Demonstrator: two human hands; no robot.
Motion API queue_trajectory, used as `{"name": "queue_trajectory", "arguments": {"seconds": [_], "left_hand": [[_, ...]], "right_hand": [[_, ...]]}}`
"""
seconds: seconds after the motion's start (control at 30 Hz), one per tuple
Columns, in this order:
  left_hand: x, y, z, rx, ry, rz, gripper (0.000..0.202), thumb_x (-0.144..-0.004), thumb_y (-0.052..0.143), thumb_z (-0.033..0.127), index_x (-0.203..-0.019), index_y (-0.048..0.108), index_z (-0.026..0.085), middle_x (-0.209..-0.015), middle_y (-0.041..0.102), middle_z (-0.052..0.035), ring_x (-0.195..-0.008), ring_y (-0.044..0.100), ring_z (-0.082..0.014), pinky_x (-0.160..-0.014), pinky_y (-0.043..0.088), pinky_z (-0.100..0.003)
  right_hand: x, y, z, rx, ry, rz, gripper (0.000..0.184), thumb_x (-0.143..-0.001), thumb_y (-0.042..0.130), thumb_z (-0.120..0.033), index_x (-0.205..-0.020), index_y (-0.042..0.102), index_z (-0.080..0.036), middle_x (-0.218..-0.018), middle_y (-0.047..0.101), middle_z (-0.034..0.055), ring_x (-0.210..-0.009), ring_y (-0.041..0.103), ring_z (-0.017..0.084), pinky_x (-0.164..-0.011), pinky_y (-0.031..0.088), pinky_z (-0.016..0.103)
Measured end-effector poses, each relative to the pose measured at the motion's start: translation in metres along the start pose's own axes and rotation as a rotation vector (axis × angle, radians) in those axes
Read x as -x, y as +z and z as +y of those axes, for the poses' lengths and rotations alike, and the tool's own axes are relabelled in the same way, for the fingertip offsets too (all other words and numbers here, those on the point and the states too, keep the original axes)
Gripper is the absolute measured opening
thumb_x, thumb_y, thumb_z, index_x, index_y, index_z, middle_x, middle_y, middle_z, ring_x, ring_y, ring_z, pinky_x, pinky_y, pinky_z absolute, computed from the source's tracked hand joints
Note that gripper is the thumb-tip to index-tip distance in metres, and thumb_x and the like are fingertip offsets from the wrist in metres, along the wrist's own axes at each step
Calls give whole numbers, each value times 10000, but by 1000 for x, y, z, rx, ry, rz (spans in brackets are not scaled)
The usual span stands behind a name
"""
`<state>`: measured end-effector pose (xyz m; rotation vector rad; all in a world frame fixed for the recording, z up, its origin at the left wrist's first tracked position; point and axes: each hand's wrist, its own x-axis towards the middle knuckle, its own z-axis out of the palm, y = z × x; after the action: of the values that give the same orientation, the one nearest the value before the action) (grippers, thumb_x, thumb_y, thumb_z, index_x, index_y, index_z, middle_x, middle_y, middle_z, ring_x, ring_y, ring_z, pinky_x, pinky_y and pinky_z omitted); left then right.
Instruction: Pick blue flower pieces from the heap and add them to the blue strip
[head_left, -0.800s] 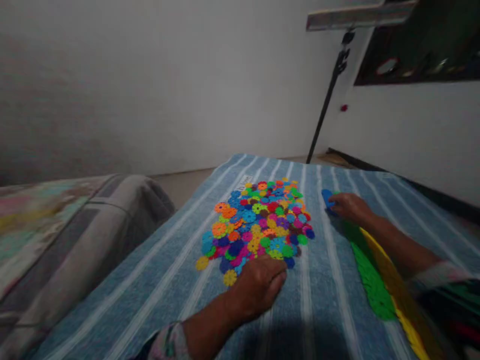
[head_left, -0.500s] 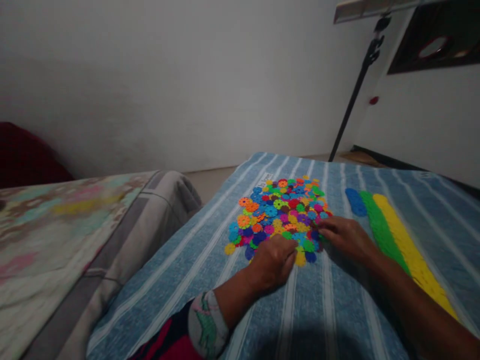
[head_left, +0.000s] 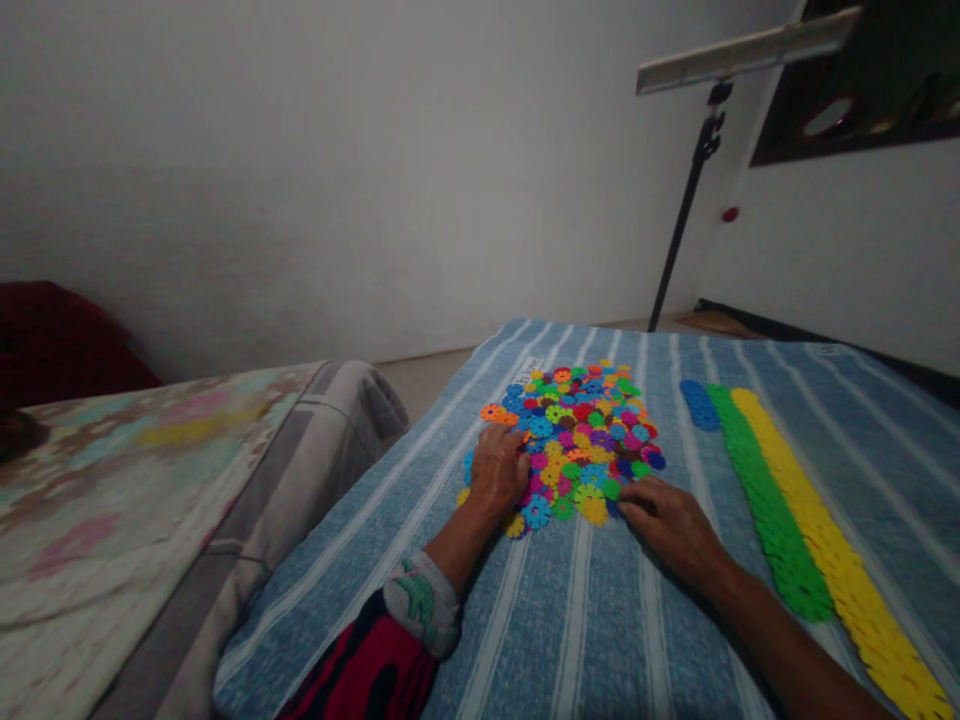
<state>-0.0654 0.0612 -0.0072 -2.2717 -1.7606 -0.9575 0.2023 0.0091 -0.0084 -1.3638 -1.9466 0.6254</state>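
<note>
A pile of small colourful flower-shaped discs [head_left: 577, 435] lies on a blue striped cloth [head_left: 592, 620]. My left hand [head_left: 497, 470] rests knuckles up on the pile's left edge, fingers curled down onto the discs. My right hand [head_left: 667, 520] lies low at the pile's near right corner, fingertips drawn together beside a dark blue disc [head_left: 615, 507]; what either hand grips is hidden. To the right run three rows of joined discs: a short blue row [head_left: 697, 405], a long green row [head_left: 765, 500] and a long yellow row [head_left: 832, 560].
A folded grey and patterned blanket [head_left: 187, 480] lies left of the cloth, with a dark red cushion [head_left: 45, 340] behind it. A black lamp stand [head_left: 686, 210] rises at the back right, by a white wall.
My right hand left the far end of the blue row and came to the pile's near right edge. My left hand moved up along the pile's left side. The view swung left.
</note>
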Motion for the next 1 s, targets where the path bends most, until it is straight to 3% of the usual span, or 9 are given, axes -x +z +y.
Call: {"name": "queue_trajectory", "arguments": {"seconds": [0.17,0.33,0.57,0.73,1.0], "left_hand": [[-3,3,-1,9,16,-17,260,-784,581,181,-1019,692,192,-1138,644,-117,-1127,563,-273,-1042,448,-465],[-8,-3,12,-93,-12,-147,248,-796,601,200,-1017,711,209,-1215,610,-117,-1187,530,-286,-1061,417,-455],[-14,-17,27,-218,-53,-332,220,-893,533,272,-991,722,216,-1103,631,-106,-1078,564,-264,-936,450,-396],[-14,-19,28,-197,-22,-346,193,-888,546,263,-883,732,211,-1044,635,-101,-1043,576,-255,-919,452,-380],[-7,-11,27,-149,29,-279,150,-878,585,229,-861,731,196,-1159,641,-123,-1149,576,-277,-987,461,-421]], "right_hand": [[1,6,5,-26,3,32,258,-810,492,-351,-770,710,-219,-803,669,38,-809,646,199,-762,467,331],[1,8,5,-38,-11,45,250,-806,498,-347,-777,713,-222,-806,667,30,-808,645,195,-769,466,333],[0,9,8,-11,-5,47,239,-812,502,-331,-778,709,-217,-798,660,31,-790,638,190,-755,461,330],[0,8,6,-19,-21,60,233,-812,498,-327,-752,696,-221,-787,658,28,-780,637,185,-740,460,321],[1,9,7,-15,-25,57,228,-824,498,-319,-772,700,-228,-806,660,26,-793,636,186,-751,465,325]]}}
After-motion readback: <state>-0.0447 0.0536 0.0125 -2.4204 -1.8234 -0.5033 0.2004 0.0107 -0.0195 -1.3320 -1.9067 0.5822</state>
